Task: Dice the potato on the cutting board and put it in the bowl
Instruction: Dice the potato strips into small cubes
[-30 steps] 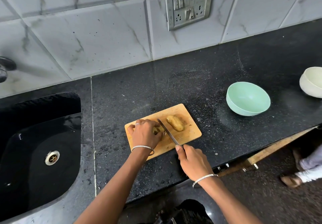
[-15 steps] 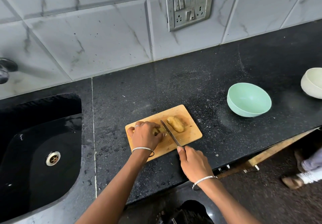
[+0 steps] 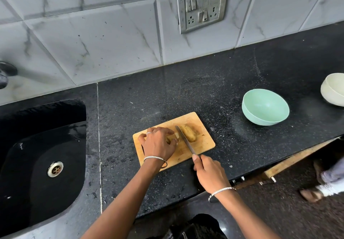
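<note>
- The black stone bench (image 3: pixel 204 90) carries the cutting board (image 3: pixel 203 146).
- On it lie the free half (image 3: pixel 189 135) of the potato and, left of it, the held half (image 3: pixel 174 138), gripped by the left hand (image 3: pixel 159 144).
- The right hand (image 3: pixel 208 173) grips the knife (image 3: pixel 184 140), its blade between the halves.
- The bowl (image 3: pixel 265 106) stands well to the right.

The desk (image 3: pixel 186 93) is black, pale-speckled; the cutting board (image 3: pixel 204 144) tan wood-grain; the potato (image 3: pixel 189 135) yellow-brown. At two o'clock of the board sits a mint-green bowl (image 3: pixel 260 121). Wall tiles (image 3: pixel 93 43) are white, grey-veined.
</note>
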Motion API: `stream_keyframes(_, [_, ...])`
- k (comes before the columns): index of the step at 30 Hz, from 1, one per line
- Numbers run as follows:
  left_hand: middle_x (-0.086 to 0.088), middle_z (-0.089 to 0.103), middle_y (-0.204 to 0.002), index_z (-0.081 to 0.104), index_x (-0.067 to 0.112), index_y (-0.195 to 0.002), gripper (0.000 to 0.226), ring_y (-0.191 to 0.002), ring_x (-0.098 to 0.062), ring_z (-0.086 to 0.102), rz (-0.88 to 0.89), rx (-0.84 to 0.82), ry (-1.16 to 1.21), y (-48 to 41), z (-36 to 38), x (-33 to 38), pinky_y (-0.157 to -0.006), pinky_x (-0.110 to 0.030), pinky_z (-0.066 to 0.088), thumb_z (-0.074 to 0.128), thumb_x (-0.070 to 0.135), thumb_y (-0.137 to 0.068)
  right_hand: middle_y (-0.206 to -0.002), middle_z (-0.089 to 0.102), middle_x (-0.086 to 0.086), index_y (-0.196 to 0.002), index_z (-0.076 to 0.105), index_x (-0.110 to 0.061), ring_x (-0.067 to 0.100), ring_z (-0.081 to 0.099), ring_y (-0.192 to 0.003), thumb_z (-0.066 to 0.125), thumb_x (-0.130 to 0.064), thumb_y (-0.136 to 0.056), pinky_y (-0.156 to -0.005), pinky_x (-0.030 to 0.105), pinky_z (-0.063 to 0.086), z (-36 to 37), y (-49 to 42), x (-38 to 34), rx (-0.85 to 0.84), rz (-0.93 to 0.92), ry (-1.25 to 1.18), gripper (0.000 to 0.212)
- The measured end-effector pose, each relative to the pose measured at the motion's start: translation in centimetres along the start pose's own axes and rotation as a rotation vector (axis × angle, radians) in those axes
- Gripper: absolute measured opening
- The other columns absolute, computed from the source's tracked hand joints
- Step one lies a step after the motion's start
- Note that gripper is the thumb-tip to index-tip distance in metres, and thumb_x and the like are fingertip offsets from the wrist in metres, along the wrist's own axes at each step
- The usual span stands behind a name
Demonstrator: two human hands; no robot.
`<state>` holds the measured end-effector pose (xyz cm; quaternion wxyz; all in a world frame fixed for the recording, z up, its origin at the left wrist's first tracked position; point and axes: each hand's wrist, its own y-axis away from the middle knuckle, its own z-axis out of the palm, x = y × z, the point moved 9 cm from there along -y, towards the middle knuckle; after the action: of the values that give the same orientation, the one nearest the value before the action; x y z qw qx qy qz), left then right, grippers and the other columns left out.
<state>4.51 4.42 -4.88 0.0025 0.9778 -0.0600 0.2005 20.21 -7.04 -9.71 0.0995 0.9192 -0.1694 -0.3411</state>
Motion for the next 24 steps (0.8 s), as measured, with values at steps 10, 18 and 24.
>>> stream_keyframes(10, [0.012,0.068,-0.106,0.074,0.037,-0.091,0.017,-0.112,-0.021,0.048,-0.053,0.012,-0.038,-0.54,0.54,0.47,-0.091,-0.044,0.027,0.059,0.037,-0.083,-0.094,0.068,0.005,-0.091,0.058,-0.02,0.033,0.061,-0.095,0.024,-0.051,-0.102,-0.077,0.041,0.045,0.24,0.08,-0.06,0.005,0.01,0.055,0.046])
stream_keyframes(18, [0.01,0.067,-0.111,0.07,0.04,-0.1,0.02,-0.116,-0.022,0.048,-0.091,0.023,-0.047,-0.56,0.65,0.29,-0.094,-0.045,0.027,0.062,0.04,-0.081,-0.091,0.066,0.005,-0.089,0.056,-0.021,0.033,0.061,-0.093,0.026,-0.051,-0.102,-0.076,0.041,0.046,0.42,0.03,-0.24,-0.015,0.0,0.04,0.044])
stream_keyframes(24, [0.009,0.068,-0.106,0.073,0.037,-0.092,0.014,-0.115,-0.022,0.047,-0.121,0.034,-0.05,-0.43,0.48,0.31,-0.092,-0.044,0.026,0.066,0.04,-0.081,-0.089,0.067,0.003,-0.09,0.058,-0.022,0.03,0.061,-0.092,0.026,-0.052,-0.101,-0.073,0.039,0.045,-0.03,-0.02,-0.07,0.002,0.003,0.039,0.045])
